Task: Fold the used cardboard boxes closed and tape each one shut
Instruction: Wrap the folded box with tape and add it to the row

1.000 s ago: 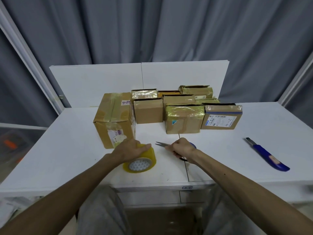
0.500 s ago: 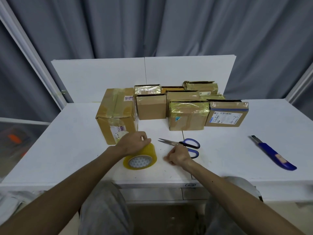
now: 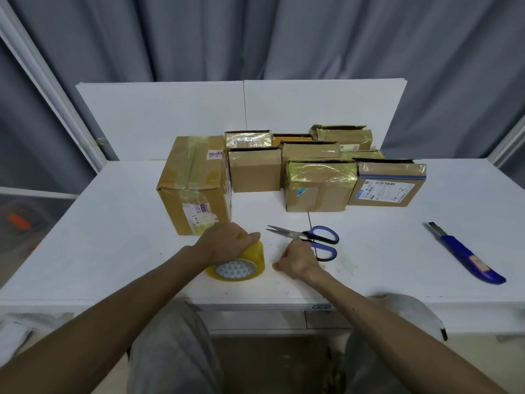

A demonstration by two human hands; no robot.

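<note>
While left hand (image 3: 227, 243) grasps tape roll (image 3: 254, 258) on white table (image 3: 113, 237) | right hand (image 3: 298, 260) clenched beside scissors (image 3: 322, 234) | grey curtains (image 3: 284, 38) behind

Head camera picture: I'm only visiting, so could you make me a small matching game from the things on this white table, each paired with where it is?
Things:
1. tape roll
2. scissors
3. utility knife
4. tall box

Places:
A. alone, far right on the table
B. gripped from above by the left hand
C. left end of the group of boxes
D. lying right beside the right hand, blades pointing left

Pairs: 1-B, 2-D, 3-A, 4-C
</note>
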